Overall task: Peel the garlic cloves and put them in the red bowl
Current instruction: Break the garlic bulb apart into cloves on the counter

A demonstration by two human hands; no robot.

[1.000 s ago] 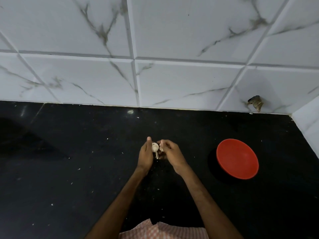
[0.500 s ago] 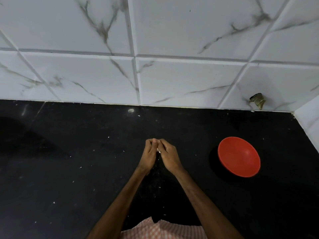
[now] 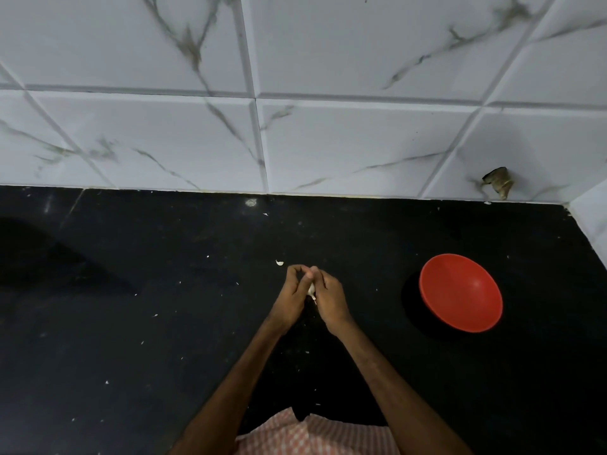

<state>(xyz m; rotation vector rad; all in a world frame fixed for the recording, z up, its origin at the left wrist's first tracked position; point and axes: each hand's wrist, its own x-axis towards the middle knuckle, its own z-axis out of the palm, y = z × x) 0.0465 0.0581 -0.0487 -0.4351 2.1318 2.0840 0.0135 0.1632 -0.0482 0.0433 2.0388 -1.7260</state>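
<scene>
A small white garlic piece [image 3: 311, 289] shows between my two hands above the middle of the black counter. My left hand [image 3: 293, 296] and my right hand [image 3: 329, 297] are pressed together, fingertips meeting at the top, both curled round the garlic. Most of the garlic is hidden behind the fingers. The red bowl [image 3: 461, 292] stands on the counter to the right of my hands, apart from them, and looks empty.
A white scrap of garlic skin [image 3: 279, 263] lies on the black counter [image 3: 131, 339] just left of my fingertips, among scattered tiny flecks. A white marble-tiled wall [image 3: 295, 133] backs the counter, with a side wall at the far right.
The garlic was plainly visible between my fingertips a second ago; my hands then closed together over it. A skin scrap now lies on the counter by my left fingers.
</scene>
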